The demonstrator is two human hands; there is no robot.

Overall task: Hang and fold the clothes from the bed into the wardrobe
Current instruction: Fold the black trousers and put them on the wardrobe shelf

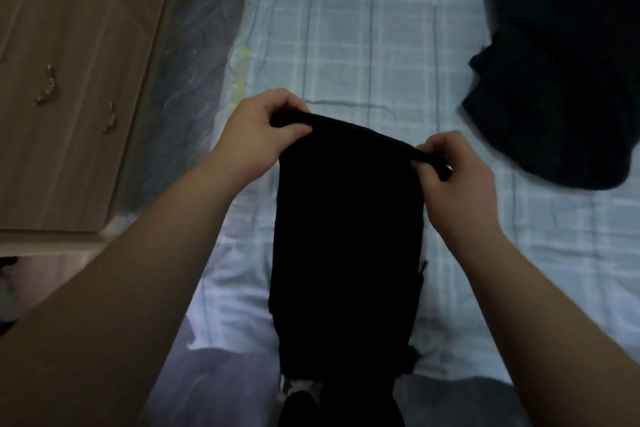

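Black garment (346, 236) hangs between our 2 hands, held up over the near edge of the bed (363, 45). Looks folded lengthwise into 1 narrow strip; too dark to tell what kind of clothing it is. Top edge is stretched taut between the hands, the rest drops straight down toward us and runs out of view at the bottom of frame.

Left hand (263, 121) has fingers curled over the top left corner, thumb pinching the fabric from the near side. Right hand (453, 173) does the same on the top right corner, fingers wrapped over the edge, a bit of cloth sticking out past the thumb. Right corner sits lower in frame than the left.

Second dark garment (554, 80) lies loose in a heap on the bed, far right, well apart from the held one. It is motion-blurred, so we can't tell its type either.

Bed has a pale checked sheet. Wooden wardrobe (69, 80) stands to the left, doors closed, with 2 metal handles (46, 87) side by side near the door seam.
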